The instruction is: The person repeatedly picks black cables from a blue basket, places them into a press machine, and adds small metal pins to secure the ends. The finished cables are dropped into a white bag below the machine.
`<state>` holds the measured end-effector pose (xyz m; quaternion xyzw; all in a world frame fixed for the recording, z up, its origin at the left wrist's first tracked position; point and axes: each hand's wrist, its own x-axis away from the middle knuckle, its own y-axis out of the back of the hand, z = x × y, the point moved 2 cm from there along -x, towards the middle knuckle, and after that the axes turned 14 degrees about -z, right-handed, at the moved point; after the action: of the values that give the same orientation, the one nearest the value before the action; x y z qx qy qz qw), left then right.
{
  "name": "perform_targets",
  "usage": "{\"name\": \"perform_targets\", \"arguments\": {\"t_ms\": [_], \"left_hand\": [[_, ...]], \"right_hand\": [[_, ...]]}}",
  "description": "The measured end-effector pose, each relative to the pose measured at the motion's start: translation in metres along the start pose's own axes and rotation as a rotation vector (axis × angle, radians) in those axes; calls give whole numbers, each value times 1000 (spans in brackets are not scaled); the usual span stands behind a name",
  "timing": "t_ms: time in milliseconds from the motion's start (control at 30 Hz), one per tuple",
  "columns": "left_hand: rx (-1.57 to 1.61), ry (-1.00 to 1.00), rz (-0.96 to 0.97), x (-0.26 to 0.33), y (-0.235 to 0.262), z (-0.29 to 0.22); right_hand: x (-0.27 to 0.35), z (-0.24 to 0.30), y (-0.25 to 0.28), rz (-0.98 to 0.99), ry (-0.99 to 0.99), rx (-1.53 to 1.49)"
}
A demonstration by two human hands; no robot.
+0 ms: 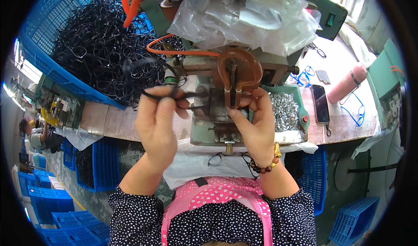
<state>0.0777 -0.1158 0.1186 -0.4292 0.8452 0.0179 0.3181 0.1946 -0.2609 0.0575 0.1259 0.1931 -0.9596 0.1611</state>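
Note:
My left hand [157,122] pinches a thin black plastic frame piece [143,78], holding it out toward the small green bench machine [217,115]. My right hand [254,117] is at the machine's front, its fingers pressed against a small part under the copper-coloured looped coil [238,69]; whether it grips that part is hidden. A beaded bracelet sits on my right wrist. Behind my left hand, a blue crate [52,67] is heaped with several black frame pieces [98,37].
Crumpled clear plastic [250,15] lies on top of the machine. A green tray of small metal parts [285,111] stands to the right, then a phone [321,104], a pink bottle [347,84] and blue frames [355,111]. Blue crates stand on the floor; another person [37,135] sits far left.

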Motion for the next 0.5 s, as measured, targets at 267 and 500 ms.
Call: {"name": "perform_targets", "arguments": {"t_ms": [267, 500], "left_hand": [[-284, -182, 337, 21, -31, 14], [-345, -168, 430, 24, -31, 19]], "right_hand": [[-6, 12, 45, -61, 46, 102], [-7, 31, 82, -280, 236, 199]]}}
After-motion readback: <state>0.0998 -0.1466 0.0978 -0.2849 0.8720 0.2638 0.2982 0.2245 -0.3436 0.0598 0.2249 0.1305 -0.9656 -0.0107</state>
